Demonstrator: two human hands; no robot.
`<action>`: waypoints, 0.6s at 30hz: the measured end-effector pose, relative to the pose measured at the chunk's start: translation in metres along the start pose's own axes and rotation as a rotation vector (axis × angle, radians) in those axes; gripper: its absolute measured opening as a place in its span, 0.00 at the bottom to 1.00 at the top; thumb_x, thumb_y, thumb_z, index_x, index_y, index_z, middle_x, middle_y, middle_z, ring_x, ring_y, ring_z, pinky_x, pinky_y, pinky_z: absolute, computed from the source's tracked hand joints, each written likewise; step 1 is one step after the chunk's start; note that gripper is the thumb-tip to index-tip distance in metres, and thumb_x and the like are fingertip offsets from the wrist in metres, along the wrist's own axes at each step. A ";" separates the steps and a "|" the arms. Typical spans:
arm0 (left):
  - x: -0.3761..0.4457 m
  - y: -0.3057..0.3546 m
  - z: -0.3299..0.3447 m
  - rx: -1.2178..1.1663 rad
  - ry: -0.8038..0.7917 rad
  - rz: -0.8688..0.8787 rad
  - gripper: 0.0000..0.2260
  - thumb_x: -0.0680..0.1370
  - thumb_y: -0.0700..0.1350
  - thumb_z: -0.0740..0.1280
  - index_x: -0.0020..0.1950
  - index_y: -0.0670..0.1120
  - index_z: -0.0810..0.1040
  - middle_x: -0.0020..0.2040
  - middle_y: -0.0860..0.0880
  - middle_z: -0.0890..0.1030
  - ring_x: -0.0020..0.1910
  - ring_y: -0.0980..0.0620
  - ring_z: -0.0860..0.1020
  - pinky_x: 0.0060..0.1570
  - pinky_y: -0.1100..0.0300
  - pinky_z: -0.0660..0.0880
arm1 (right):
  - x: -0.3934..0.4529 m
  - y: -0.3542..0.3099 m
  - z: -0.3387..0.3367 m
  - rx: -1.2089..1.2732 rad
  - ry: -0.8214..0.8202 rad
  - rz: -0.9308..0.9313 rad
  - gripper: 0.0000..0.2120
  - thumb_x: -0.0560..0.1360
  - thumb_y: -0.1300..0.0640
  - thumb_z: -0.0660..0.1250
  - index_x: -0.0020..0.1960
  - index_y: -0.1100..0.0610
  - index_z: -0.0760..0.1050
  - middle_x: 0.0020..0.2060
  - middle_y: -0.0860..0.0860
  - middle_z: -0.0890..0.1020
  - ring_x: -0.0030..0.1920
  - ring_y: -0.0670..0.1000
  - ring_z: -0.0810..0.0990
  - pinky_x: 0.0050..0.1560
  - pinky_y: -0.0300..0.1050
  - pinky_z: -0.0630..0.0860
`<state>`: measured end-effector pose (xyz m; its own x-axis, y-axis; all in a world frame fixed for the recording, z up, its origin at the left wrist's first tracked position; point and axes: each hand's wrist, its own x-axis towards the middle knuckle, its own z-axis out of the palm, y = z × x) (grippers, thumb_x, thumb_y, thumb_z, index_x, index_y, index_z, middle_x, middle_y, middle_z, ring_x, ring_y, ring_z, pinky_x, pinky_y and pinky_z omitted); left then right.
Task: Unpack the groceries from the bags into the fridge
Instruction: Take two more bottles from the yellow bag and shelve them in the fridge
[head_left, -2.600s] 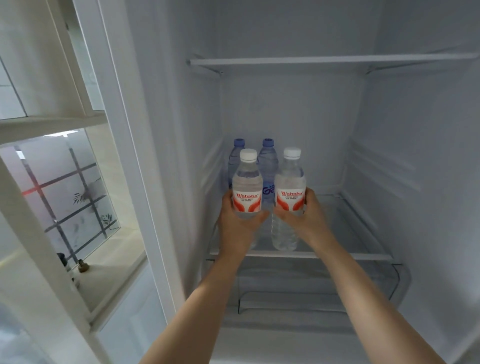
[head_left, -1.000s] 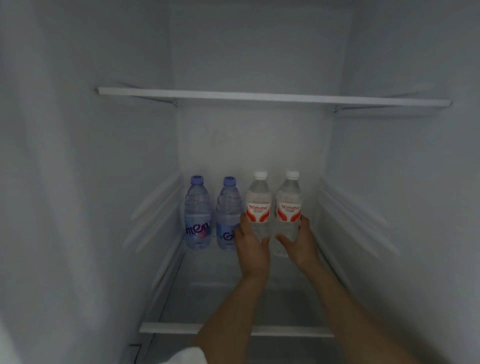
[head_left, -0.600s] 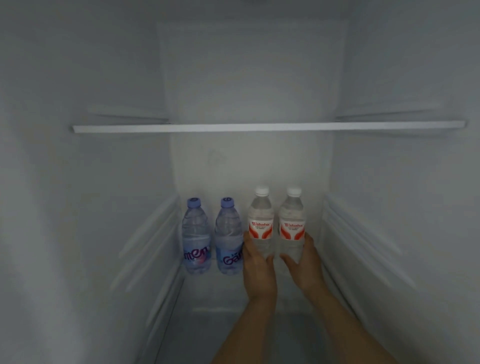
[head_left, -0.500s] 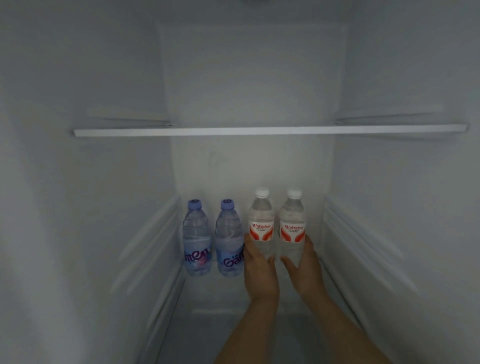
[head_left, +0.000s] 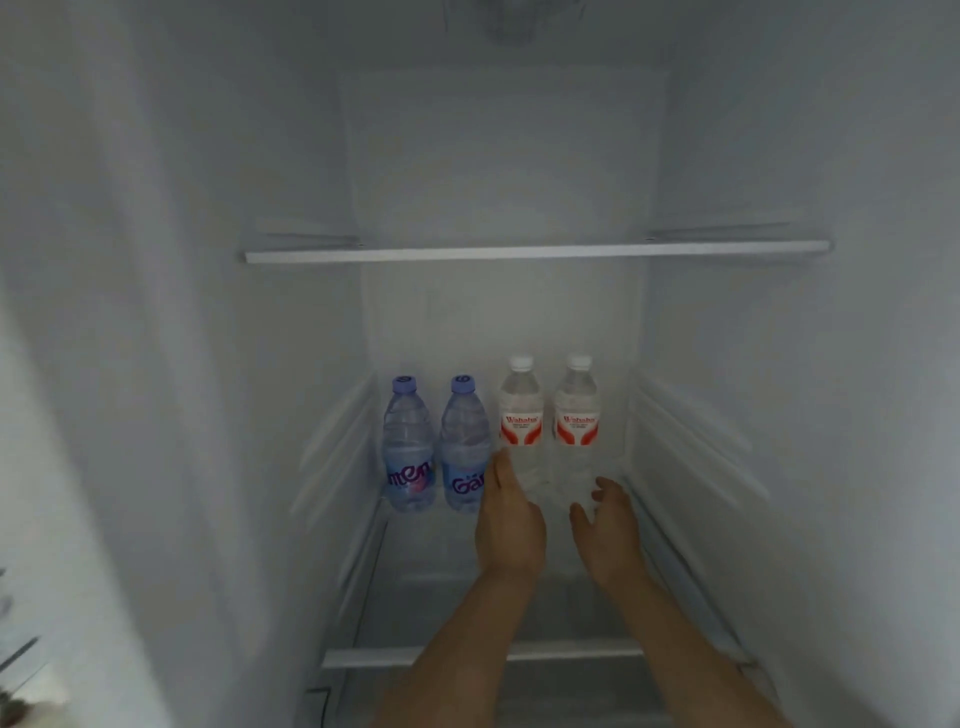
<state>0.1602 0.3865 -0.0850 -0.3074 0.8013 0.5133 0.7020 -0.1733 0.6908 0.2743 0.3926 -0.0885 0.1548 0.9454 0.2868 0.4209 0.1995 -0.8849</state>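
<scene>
Four water bottles are lined up upright at the far end of a glass shelf (head_left: 415, 597) inside the white fridge (head_left: 182, 364). The two clear bottles with white caps and red-and-white labels, left one (head_left: 521, 410) and right one (head_left: 577, 410), are set just beyond the fingertips. The left hand (head_left: 509, 525) is held with straight fingers just beside the left clear bottle's base; contact cannot be told. The right hand (head_left: 605, 525) is loosely spread, gripping nothing. To the left, two blue-tinted ribbed plastic bottles (head_left: 408, 447) (head_left: 464, 447) with lilac caps are seen. A white-edged upper shelf (head_left: 535, 253) is fitted above.
</scene>
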 end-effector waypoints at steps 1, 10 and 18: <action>-0.006 0.000 -0.008 0.003 -0.016 0.010 0.30 0.76 0.30 0.60 0.77 0.44 0.58 0.75 0.46 0.65 0.66 0.45 0.72 0.60 0.54 0.74 | -0.007 -0.005 -0.002 -0.007 0.001 0.005 0.23 0.78 0.62 0.63 0.71 0.63 0.62 0.65 0.60 0.71 0.63 0.56 0.72 0.64 0.44 0.67; -0.079 0.009 -0.099 -0.028 -0.097 -0.017 0.31 0.77 0.34 0.61 0.78 0.50 0.57 0.64 0.46 0.76 0.49 0.45 0.78 0.46 0.51 0.77 | -0.096 -0.056 -0.025 -0.056 0.030 -0.052 0.19 0.78 0.62 0.61 0.69 0.61 0.66 0.61 0.57 0.75 0.59 0.55 0.76 0.59 0.45 0.71; -0.172 0.008 -0.161 -0.113 -0.176 -0.016 0.18 0.78 0.41 0.61 0.68 0.49 0.69 0.58 0.49 0.81 0.54 0.44 0.79 0.49 0.54 0.75 | -0.215 -0.071 -0.045 -0.160 0.160 -0.145 0.14 0.75 0.64 0.66 0.60 0.63 0.74 0.54 0.58 0.80 0.53 0.58 0.80 0.51 0.41 0.71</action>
<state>0.1154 0.1549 -0.0854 -0.1940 0.8907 0.4112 0.6185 -0.2144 0.7560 0.2515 0.1633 -0.0704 0.2168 0.8544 0.4722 0.5833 0.2744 -0.7645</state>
